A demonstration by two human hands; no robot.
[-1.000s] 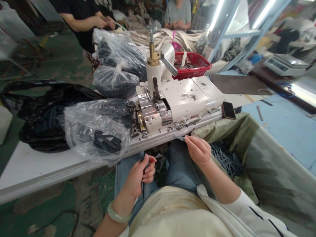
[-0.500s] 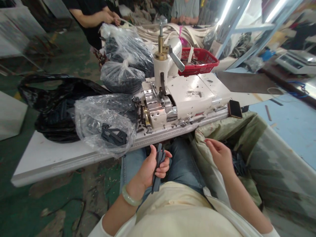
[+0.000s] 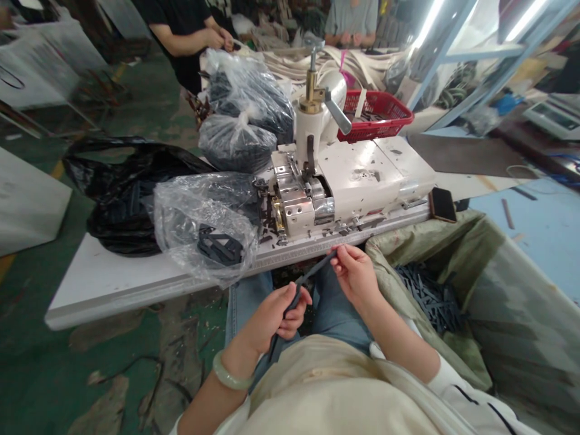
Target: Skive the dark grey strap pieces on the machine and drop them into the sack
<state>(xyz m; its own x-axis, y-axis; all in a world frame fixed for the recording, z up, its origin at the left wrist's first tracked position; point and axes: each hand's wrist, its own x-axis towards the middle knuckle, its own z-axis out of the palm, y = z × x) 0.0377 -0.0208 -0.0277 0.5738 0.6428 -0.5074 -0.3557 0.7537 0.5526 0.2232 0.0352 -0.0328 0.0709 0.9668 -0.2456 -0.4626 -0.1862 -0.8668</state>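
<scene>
My left hand (image 3: pixel 281 313) is closed around a few dark grey strips (image 3: pixel 275 348) above my lap. Between thumb and fingers, my right hand (image 3: pixel 356 270) pinches the far end of one dark grey strip (image 3: pixel 317 266), which stretches across from the left hand. Just beyond the hands stands a white machine (image 3: pixel 371 175) with metal rollers and a brass-topped post, probably a leather skiving machine. Many similar strips (image 3: pixel 430 296) lie in a green cloth-lined bin (image 3: pixel 471 241) at my right. More strips (image 3: pixel 220 246) show in an open clear plastic bag (image 3: pixel 181 208) on the left.
A black bag (image 3: pixel 122 226) and tied clear bags (image 3: pixel 240 142) crowd the white table (image 3: pixel 118 290). A red basket (image 3: pixel 385 124) stands behind the machine, and a phone (image 3: pixel 443 204) lies at its right end. Two people (image 3: pixel 181 42) work at the back.
My right hand has moved left from beside the bin to the left hand and taken hold of one strip's end. The left hand still grips its strips. The view has shifted slightly.
</scene>
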